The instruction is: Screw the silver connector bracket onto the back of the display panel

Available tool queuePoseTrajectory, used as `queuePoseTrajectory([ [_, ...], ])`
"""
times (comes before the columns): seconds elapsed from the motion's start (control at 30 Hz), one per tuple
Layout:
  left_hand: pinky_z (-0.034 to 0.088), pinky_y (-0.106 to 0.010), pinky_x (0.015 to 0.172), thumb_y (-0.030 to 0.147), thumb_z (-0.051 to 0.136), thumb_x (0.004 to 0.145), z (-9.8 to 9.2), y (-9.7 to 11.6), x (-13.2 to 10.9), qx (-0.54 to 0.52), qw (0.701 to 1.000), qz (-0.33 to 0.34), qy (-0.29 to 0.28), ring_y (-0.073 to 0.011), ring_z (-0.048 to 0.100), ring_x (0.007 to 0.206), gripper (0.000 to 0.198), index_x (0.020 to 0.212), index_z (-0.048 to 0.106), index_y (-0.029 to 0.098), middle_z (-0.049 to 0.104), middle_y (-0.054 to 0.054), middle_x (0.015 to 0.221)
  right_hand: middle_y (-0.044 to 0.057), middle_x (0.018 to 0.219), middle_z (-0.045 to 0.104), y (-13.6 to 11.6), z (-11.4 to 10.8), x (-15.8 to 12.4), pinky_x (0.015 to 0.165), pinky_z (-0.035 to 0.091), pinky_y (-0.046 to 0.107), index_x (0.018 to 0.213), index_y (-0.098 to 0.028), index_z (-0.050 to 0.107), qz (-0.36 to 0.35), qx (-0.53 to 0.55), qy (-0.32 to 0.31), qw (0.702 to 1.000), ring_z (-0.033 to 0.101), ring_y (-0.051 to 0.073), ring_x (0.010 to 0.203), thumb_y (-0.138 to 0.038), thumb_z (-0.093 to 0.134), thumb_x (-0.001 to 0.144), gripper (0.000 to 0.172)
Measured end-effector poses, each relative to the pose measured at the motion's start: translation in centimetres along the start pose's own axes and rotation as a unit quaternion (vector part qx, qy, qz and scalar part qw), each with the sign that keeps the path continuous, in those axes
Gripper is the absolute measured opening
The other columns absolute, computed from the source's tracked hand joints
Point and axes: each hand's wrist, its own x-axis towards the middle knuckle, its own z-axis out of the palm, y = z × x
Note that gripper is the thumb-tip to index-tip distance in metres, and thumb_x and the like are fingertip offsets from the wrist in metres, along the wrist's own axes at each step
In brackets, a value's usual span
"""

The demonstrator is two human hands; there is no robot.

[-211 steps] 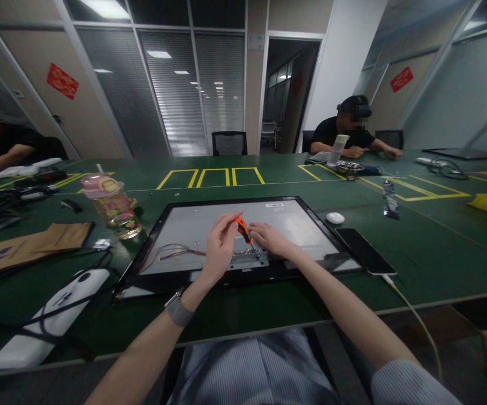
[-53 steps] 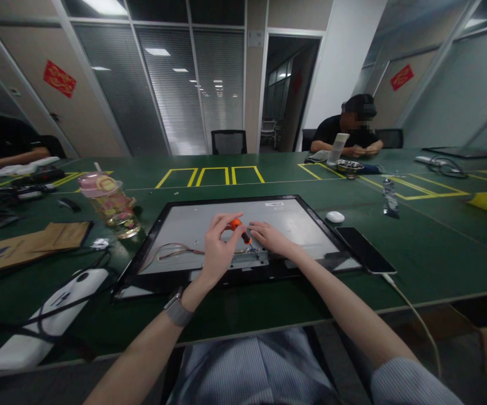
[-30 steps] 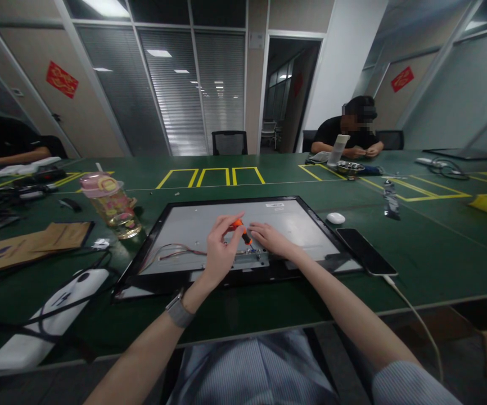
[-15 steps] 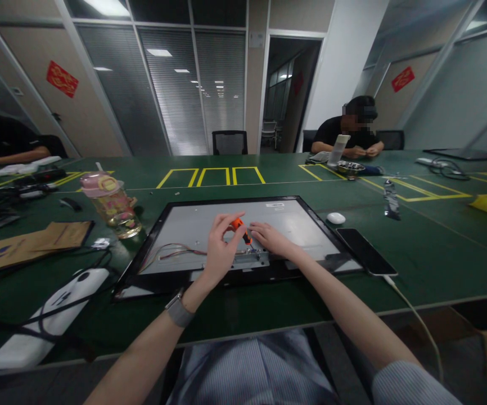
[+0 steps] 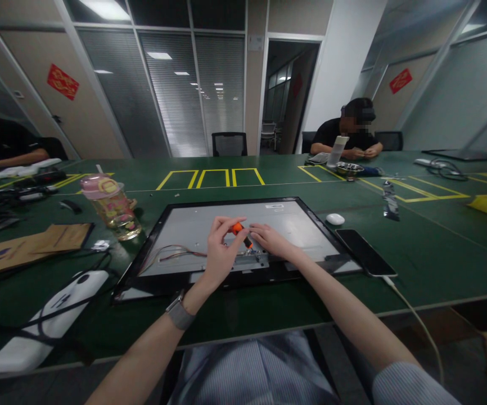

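Observation:
My left hand (image 5: 221, 247) is closed around an orange and black screwdriver (image 5: 237, 228), which leans with its tip down toward a metal bracket (image 5: 249, 261) along the near edge of a flat display panel (image 5: 222, 211). The panel lies with its grey metal back up inside a black frame. My right hand (image 5: 271, 239) is palm down just right of the screwdriver, fingers stretched out and fingertips close to my left thumb. Thin coloured wires (image 5: 180, 253) run across the panel to the left of the bracket. The screwdriver's tip is too small to make out clearly.
A pink-lidded drink bottle (image 5: 111, 208), a brown paper bag (image 5: 28, 247) and a white power bank-like device (image 5: 53, 320) with black cables are on the left. Right of the panel lie a phone (image 5: 365, 251) on a cable and a white case (image 5: 335, 219). A person (image 5: 340, 132) sits across the table.
The screwdriver's handle has turned or tilted slightly within my left hand, and the left fingers have shifted a little. My right hand stays nearly where it was.

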Motion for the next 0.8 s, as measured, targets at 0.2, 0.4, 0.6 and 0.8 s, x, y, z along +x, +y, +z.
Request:
queuePoseTrajectory([
  [0.2, 0.049, -0.026, 0.082, 0.024, 0.054, 0.089, -0.02, 0.36, 0.05, -0.032, 0.999, -0.013, -0.026, -0.0127, 0.057, 0.088, 0.029, 0.117, 0.061, 0.022, 0.054, -0.004, 0.098, 0.014, 0.136, 0.052, 0.32, 0.40, 0.11, 0.108, 0.030, 0.045, 0.126, -0.015, 0.057, -0.007, -0.002, 0.010, 1.000, 0.043, 0.024, 0.130, -0.030, 0.032, 0.097, 0.041],
  [0.4, 0.048, -0.031, 0.091, 0.025, 0.049, 0.091, 0.06, 0.01, -0.19, -0.059, 0.997, -0.009, -0.055, -0.0164, 0.057, 0.101, 0.032, 0.122, 0.058, 0.023, 0.056, -0.007, 0.110, 0.011, 0.137, 0.052, 0.43, 0.53, 0.20, 0.108, 0.029, 0.046, 0.127, -0.019, 0.056, -0.006, 0.004, 0.005, 1.000, 0.043, 0.023, 0.130, -0.030, 0.032, 0.097, 0.040],
  [0.6, 0.048, -0.029, 0.086, 0.025, 0.056, 0.088, 0.04, -0.23, -0.07, -0.017, 0.999, 0.003, -0.034, -0.0147, 0.056, 0.091, 0.030, 0.117, 0.062, 0.023, 0.054, -0.005, 0.100, 0.012, 0.136, 0.052, 0.28, 0.33, 0.14, 0.108, 0.030, 0.046, 0.126, -0.017, 0.056, -0.001, 0.000, 0.000, 1.000, 0.042, 0.024, 0.131, -0.030, 0.032, 0.097, 0.039],
  [0.8, 0.047, -0.031, 0.091, 0.024, 0.048, 0.092, 0.07, 0.14, -0.13, -0.065, 0.996, -0.015, -0.057, -0.0162, 0.059, 0.100, 0.033, 0.124, 0.056, 0.023, 0.059, -0.006, 0.108, 0.009, 0.136, 0.053, 0.26, 0.26, 0.13, 0.108, 0.030, 0.043, 0.126, -0.020, 0.056, -0.008, 0.009, 0.002, 1.000, 0.041, 0.022, 0.131, -0.029, 0.032, 0.097, 0.039],
])
